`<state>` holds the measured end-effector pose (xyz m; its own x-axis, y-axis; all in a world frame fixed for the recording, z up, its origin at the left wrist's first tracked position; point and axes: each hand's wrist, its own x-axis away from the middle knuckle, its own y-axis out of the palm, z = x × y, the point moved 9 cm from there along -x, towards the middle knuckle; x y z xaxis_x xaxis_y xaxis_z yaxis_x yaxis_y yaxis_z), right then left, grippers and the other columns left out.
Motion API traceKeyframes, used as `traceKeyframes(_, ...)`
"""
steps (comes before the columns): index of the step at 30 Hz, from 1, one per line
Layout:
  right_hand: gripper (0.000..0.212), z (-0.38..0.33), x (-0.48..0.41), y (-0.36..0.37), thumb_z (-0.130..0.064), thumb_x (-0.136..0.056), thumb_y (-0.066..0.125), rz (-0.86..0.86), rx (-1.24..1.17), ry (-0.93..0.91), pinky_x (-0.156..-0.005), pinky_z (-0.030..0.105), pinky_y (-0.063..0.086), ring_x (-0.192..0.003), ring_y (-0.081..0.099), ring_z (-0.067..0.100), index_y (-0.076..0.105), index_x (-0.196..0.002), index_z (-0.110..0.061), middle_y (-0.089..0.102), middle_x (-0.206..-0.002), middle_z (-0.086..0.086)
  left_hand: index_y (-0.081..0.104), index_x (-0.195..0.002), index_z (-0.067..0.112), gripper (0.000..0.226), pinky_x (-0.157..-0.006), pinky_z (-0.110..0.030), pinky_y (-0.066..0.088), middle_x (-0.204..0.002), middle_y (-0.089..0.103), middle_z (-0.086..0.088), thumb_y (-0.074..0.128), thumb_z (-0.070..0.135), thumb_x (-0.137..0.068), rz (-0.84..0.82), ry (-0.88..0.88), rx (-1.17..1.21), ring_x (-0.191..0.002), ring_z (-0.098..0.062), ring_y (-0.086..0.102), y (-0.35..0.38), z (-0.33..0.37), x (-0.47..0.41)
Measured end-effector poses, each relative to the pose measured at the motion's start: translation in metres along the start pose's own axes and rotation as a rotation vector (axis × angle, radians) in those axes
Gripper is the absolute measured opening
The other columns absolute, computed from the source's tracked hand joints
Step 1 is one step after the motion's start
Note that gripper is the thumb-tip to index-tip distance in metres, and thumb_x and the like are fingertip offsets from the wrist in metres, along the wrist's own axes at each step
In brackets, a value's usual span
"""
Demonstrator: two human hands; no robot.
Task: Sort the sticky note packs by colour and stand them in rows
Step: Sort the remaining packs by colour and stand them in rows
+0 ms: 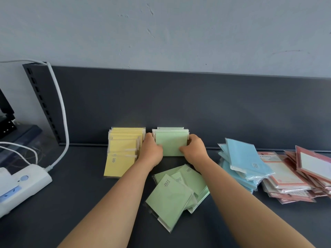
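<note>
A short row of green sticky note packs (171,143) stands upright against the dark back panel. My left hand (152,151) grips its left side and my right hand (194,149) grips its right side, thumbs on the front pack. To the left stands a row of yellow packs (123,151), leaning back. Several loose green packs (172,196) lie flat in a heap between my forearms. A pile of blue packs (243,163) lies to the right, and beyond it a pile of red-bordered packs (293,176).
The dark shelf (71,203) ends at an upright back panel (179,101) under a grey wall. At the left lie a white power strip (21,187) and its thick white cable (60,108), beside a slotted shelf upright (41,99).
</note>
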<state>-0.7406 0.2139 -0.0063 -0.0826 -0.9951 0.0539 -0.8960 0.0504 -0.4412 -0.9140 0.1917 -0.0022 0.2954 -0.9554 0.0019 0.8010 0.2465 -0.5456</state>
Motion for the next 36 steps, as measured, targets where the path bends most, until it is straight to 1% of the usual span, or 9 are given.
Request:
traceKeyframes(5, 0.029, -0.002, 0.002, 0.004, 0.0, -0.088, 0.053, -0.058, -0.023, 0.035, -0.06, 0.023, 0.045, -0.077, 0.053, 0.013, 0.044, -0.111, -0.014, 0.056, -0.099, 0.002, 0.041, -0.116, 0.014, 0.026, -0.053, -0.018, 0.025, -0.104, 0.045, 0.001, 0.056, 0.019, -0.095, 0.008, 0.007, -0.014, -0.084, -0.012, 0.039, -0.005, 0.007, 0.008)
traceKeyframes(9, 0.041, -0.007, 0.006, 0.004, 0.001, -0.088, 0.051, -0.103, -0.076, 0.023, -0.07, 0.028, 0.048, -0.096, 0.056, 0.018, 0.045, -0.124, -0.016, 0.058, -0.111, 0.004, 0.043, -0.109, 0.019, 0.03, -0.082, -0.032, 0.043, -0.111, 0.049, -0.002, 0.064, 0.024, -0.088, 0.013, 0.065, 0.045, -0.105, -0.02, 0.045, -0.015, 0.011, 0.007)
traceKeyframes(11, 0.04, -0.011, 0.009, 0.006, -0.001, -0.089, 0.049, -0.134, -0.159, 0.031, -0.083, 0.032, 0.049, -0.102, 0.055, 0.019, 0.045, -0.126, -0.016, 0.058, -0.114, 0.004, 0.042, -0.11, 0.021, 0.03, -0.082, -0.033, 0.043, -0.113, 0.053, -0.001, 0.063, 0.022, -0.09, -0.011, 0.071, 0.125, -0.104, -0.02, 0.051, -0.021, 0.012, 0.009)
traceKeyframes(17, 0.028, -0.02, 0.026, 0.011, -0.039, -0.09, 0.049, -0.132, -0.481, 0.142, -0.103, 0.047, 0.042, -0.11, 0.058, 0.026, 0.059, -0.108, -0.02, 0.063, -0.117, 0.008, 0.045, -0.123, 0.016, 0.034, -0.083, -0.03, 0.044, -0.115, 0.056, 0.003, 0.062, 0.019, -0.093, -0.023, 0.083, 0.245, -0.104, -0.016, 0.054, -0.041, 0.014, 0.023)
traceKeyframes(22, 0.023, -0.026, 0.035, -0.009, -0.035, -0.099, 0.04, -0.016, -0.529, 0.1, -0.099, 0.042, 0.047, -0.1, 0.059, 0.024, 0.054, -0.089, -0.02, 0.061, -0.102, 0.006, 0.045, -0.119, 0.018, 0.03, -0.08, -0.032, 0.048, -0.113, 0.057, 0.004, 0.061, 0.019, -0.093, -0.032, 0.091, 0.282, -0.102, -0.016, 0.056, -0.049, 0.017, 0.033)
traceKeyframes(25, 0.017, -0.029, 0.038, -0.029, -0.02, -0.099, 0.036, 0.099, -0.468, 0.038, -0.082, 0.036, 0.05, -0.083, 0.048, 0.019, 0.051, -0.092, -0.013, 0.052, -0.092, 0.005, 0.043, -0.118, 0.018, 0.03, -0.078, -0.032, 0.048, -0.11, 0.057, 0.004, 0.059, 0.016, -0.093, -0.006, 0.067, 0.344, -0.101, -0.015, 0.056, -0.058, 0.015, 0.035)
traceKeyframes(29, 0.019, -0.045, 0.043, -0.05, -0.019, -0.101, 0.029, 0.196, -0.303, -0.08, -0.056, 0.022, 0.034, -0.07, 0.042, 0.009, 0.046, -0.102, -0.01, 0.05, -0.088, -0.001, 0.036, -0.115, 0.019, 0.027, -0.062, -0.024, 0.043, -0.1, 0.051, 0.005, 0.053, 0.011, -0.095, 0.104, 0.053, 0.405, -0.081, -0.005, 0.05, -0.079, 0.012, 0.033)
traceKeyframes(33, 0.016, -0.056, 0.048, -0.063, -0.016, -0.098, 0.031, 0.219, -0.251, -0.145, -0.051, 0.022, 0.03, -0.063, 0.039, 0.009, 0.043, -0.087, -0.014, 0.049, -0.084, -0.002, 0.035, -0.125, 0.015, 0.034, -0.057, -0.021, 0.039, -0.104, 0.048, 0.003, 0.051, 0.008, -0.096, 0.216, 0.06, 0.432, -0.079, -0.005, 0.049, -0.095, 0.013, 0.035)
traceKeyframes(36, 0.013, -0.053, 0.051, -0.062, -0.017, -0.097, 0.042, 0.153, -0.291, -0.133, -0.057, 0.022, 0.037, -0.072, 0.049, 0.009, 0.048, -0.105, -0.009, 0.055, -0.093, -0.002, 0.035, -0.13, 0.014, 0.039, -0.058, -0.02, 0.039, -0.11, 0.049, 0.001, 0.052, 0.009, -0.096, 0.248, 0.057, 0.439, -0.091, -0.014, 0.052, -0.1, 0.014, 0.035)
